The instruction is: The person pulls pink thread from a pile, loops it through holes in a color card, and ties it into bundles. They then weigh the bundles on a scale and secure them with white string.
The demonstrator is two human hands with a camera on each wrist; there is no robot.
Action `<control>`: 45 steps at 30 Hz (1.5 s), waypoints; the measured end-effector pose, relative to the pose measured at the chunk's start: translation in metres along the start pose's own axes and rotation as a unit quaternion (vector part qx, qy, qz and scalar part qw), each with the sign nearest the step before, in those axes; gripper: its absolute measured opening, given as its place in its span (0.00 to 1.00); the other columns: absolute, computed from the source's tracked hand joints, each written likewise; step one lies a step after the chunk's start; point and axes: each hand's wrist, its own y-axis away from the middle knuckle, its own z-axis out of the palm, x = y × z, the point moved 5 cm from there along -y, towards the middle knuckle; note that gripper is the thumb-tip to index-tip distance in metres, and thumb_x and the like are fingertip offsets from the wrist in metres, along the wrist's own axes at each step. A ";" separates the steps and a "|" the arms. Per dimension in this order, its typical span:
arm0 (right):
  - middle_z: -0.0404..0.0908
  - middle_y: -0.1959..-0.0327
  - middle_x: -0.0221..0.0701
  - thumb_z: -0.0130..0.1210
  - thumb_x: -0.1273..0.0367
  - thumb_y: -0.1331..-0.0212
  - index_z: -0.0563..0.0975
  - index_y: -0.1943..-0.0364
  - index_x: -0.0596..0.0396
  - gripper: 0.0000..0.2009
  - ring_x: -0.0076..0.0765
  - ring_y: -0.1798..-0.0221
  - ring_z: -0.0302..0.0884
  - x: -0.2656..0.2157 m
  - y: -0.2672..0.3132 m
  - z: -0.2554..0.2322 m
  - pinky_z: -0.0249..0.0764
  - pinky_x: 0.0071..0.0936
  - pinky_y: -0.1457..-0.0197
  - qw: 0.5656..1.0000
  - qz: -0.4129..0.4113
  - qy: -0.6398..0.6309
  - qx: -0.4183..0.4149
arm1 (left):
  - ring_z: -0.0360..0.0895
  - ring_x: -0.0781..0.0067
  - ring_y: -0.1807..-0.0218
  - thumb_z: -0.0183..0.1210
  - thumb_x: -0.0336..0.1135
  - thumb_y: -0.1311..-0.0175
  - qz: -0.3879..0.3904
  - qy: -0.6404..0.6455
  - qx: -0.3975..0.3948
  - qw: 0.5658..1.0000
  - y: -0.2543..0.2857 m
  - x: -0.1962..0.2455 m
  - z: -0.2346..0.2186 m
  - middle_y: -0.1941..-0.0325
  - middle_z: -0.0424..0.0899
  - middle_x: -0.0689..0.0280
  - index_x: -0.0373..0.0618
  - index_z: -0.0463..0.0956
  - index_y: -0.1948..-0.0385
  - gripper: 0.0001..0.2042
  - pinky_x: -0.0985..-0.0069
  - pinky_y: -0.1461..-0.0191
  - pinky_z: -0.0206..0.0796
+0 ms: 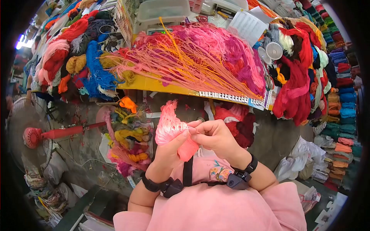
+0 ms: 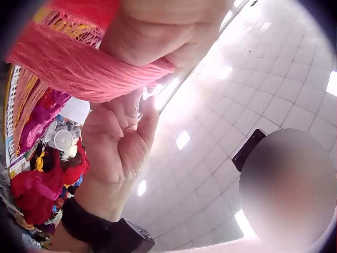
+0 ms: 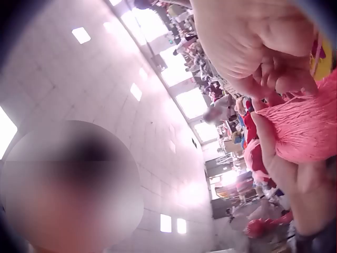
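A coral-pink skein of yarn [image 1: 168,125] is held up in front of the chest, in the middle of the head view. My left hand [image 1: 168,151] grips it, thumb across the glossy strands, and the skein hangs out on both sides of the grip. Close against it, my right hand [image 1: 221,139] has thumb and forefinger pinched together on a thin strand at the skein's side. The right wrist view shows the strands of the skein [image 3: 310,126] gathering towards both hands' fingertips. In the left wrist view the left hand [image 2: 163,34] partly covers the skein.
Ahead stands a table with a yellow edge [image 1: 162,87], heaped with pink, orange and purple yarn [image 1: 208,46]. More yarn [image 1: 295,86] and a small white fan [image 1: 274,51] are at right. A red floor fan [image 1: 32,136] stands left, near yarn bundles [image 1: 131,134] below the table.
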 end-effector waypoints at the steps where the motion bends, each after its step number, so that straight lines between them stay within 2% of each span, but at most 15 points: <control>1: 0.72 0.69 0.28 0.49 0.76 0.52 0.74 0.76 0.63 0.04 0.10 0.81 0.58 0.000 0.000 -0.001 0.56 0.11 0.80 1.000 0.015 -0.016 0.004 | 0.66 0.66 0.51 0.43 0.30 0.42 -0.002 0.000 0.000 1.000 -0.001 0.001 0.001 0.53 0.67 0.55 0.31 0.66 0.60 0.12 0.70 0.48 0.59; 3: 0.72 0.67 0.26 0.49 0.76 0.52 0.73 0.76 0.63 0.03 0.10 0.81 0.57 0.001 0.001 -0.004 0.54 0.11 0.81 0.999 0.032 -0.032 0.009 | 0.65 0.66 0.50 0.43 0.30 0.42 -0.052 0.057 0.001 0.997 -0.002 0.002 0.003 0.52 0.67 0.55 0.32 0.66 0.60 0.12 0.70 0.47 0.58; 5: 0.71 0.65 0.24 0.49 0.77 0.53 0.74 0.75 0.62 0.03 0.10 0.81 0.57 0.005 0.001 -0.006 0.52 0.10 0.82 0.989 0.053 -0.137 -0.011 | 0.65 0.66 0.50 0.44 0.30 0.42 -0.045 0.034 -0.001 0.998 -0.003 0.002 -0.004 0.52 0.67 0.55 0.32 0.66 0.59 0.12 0.70 0.47 0.58; 9: 0.71 0.65 0.25 0.49 0.77 0.53 0.74 0.76 0.62 0.03 0.10 0.81 0.57 0.014 -0.001 -0.009 0.51 0.10 0.82 0.986 0.059 -0.153 -0.018 | 0.65 0.69 0.50 0.45 0.29 0.42 -0.042 0.079 -0.001 0.996 -0.004 0.000 -0.004 0.53 0.68 0.56 0.33 0.67 0.60 0.11 0.71 0.48 0.59; 12: 0.72 0.69 0.25 0.49 0.77 0.53 0.73 0.76 0.61 0.02 0.11 0.82 0.58 0.018 -0.003 -0.010 0.53 0.09 0.81 0.987 0.024 -0.159 -0.024 | 0.68 0.71 0.54 0.46 0.27 0.44 0.015 -0.003 0.017 1.000 -0.005 0.001 -0.006 0.57 0.71 0.58 0.34 0.68 0.61 0.10 0.74 0.51 0.62; 17: 0.70 0.82 0.23 0.51 0.72 0.51 0.72 0.75 0.59 0.04 0.14 0.83 0.61 0.008 0.002 -0.006 0.57 0.10 0.80 0.985 0.081 -0.153 -0.018 | 0.72 0.72 0.61 0.48 0.26 0.46 -0.008 0.047 0.013 0.999 -0.005 0.000 -0.006 0.64 0.74 0.59 0.34 0.68 0.62 0.10 0.76 0.56 0.64; 21: 0.68 0.84 0.21 0.50 0.71 0.50 0.72 0.73 0.59 0.05 0.13 0.85 0.58 0.016 0.001 -0.008 0.54 0.11 0.82 0.989 0.035 -0.126 -0.069 | 0.72 0.71 0.60 0.48 0.27 0.45 -0.018 0.054 0.015 0.998 -0.003 -0.001 -0.003 0.64 0.74 0.59 0.34 0.68 0.62 0.10 0.76 0.56 0.64; 23: 0.67 0.85 0.20 0.51 0.71 0.50 0.72 0.70 0.60 0.06 0.12 0.87 0.54 0.019 0.004 -0.011 0.49 0.13 0.85 0.953 0.095 -0.276 -0.079 | 0.71 0.71 0.59 0.47 0.27 0.44 -0.017 0.057 0.013 0.998 -0.002 -0.004 -0.004 0.63 0.74 0.59 0.34 0.68 0.62 0.10 0.75 0.55 0.64; 26: 0.65 0.85 0.19 0.52 0.70 0.51 0.73 0.69 0.60 0.08 0.11 0.87 0.50 0.018 0.006 -0.009 0.45 0.13 0.85 0.945 0.109 -0.300 -0.067 | 0.70 0.70 0.56 0.46 0.28 0.44 -0.038 0.094 0.022 0.995 -0.001 -0.011 -0.011 0.60 0.73 0.58 0.34 0.68 0.62 0.10 0.73 0.54 0.63; 29: 0.66 0.84 0.18 0.53 0.71 0.53 0.74 0.72 0.60 0.06 0.09 0.86 0.51 0.014 0.008 -0.009 0.45 0.12 0.85 0.989 0.089 -0.116 -0.010 | 0.69 0.68 0.55 0.45 0.30 0.43 -0.059 0.131 0.017 0.989 -0.001 -0.015 -0.008 0.57 0.71 0.57 0.34 0.68 0.61 0.11 0.72 0.52 0.62; 32: 0.67 0.82 0.17 0.52 0.72 0.53 0.75 0.76 0.59 0.04 0.08 0.84 0.51 0.009 0.007 -0.006 0.44 0.11 0.84 0.998 0.043 -0.036 -0.018 | 0.69 0.67 0.54 0.44 0.31 0.43 -0.046 0.083 0.008 0.995 -0.002 -0.013 -0.001 0.55 0.70 0.57 0.35 0.68 0.61 0.11 0.72 0.52 0.61; 35: 0.64 0.87 0.17 0.52 0.77 0.56 0.74 0.80 0.59 0.02 0.08 0.87 0.48 0.010 0.011 -0.009 0.41 0.12 0.86 0.995 0.080 -0.042 0.033 | 0.68 0.67 0.54 0.44 0.31 0.43 -0.047 0.055 0.013 0.997 -0.004 -0.014 -0.003 0.55 0.69 0.57 0.35 0.67 0.60 0.11 0.71 0.51 0.61; 39: 0.67 0.82 0.17 0.51 0.74 0.53 0.75 0.80 0.60 0.04 0.08 0.85 0.51 0.010 0.013 -0.014 0.43 0.11 0.85 0.992 0.084 -0.091 0.010 | 0.69 0.67 0.54 0.44 0.30 0.43 -0.055 0.086 0.015 0.995 -0.005 -0.018 -0.005 0.55 0.70 0.57 0.35 0.67 0.61 0.11 0.71 0.50 0.61; 43: 0.64 0.87 0.19 0.52 0.77 0.55 0.75 0.79 0.59 0.02 0.10 0.87 0.48 0.017 0.012 -0.018 0.41 0.13 0.86 0.980 0.094 -0.173 -0.002 | 0.68 0.67 0.54 0.45 0.28 0.44 -0.079 0.114 0.029 0.990 -0.005 -0.023 -0.008 0.56 0.70 0.56 0.35 0.67 0.61 0.10 0.71 0.50 0.61; 45: 0.63 0.89 0.19 0.52 0.79 0.57 0.75 0.79 0.59 0.01 0.11 0.89 0.48 0.019 0.011 -0.019 0.40 0.13 0.87 0.979 0.091 -0.180 0.002 | 0.68 0.68 0.53 0.46 0.30 0.44 -0.034 0.048 -0.016 0.998 -0.003 -0.018 -0.002 0.55 0.70 0.57 0.34 0.63 0.55 0.15 0.72 0.50 0.60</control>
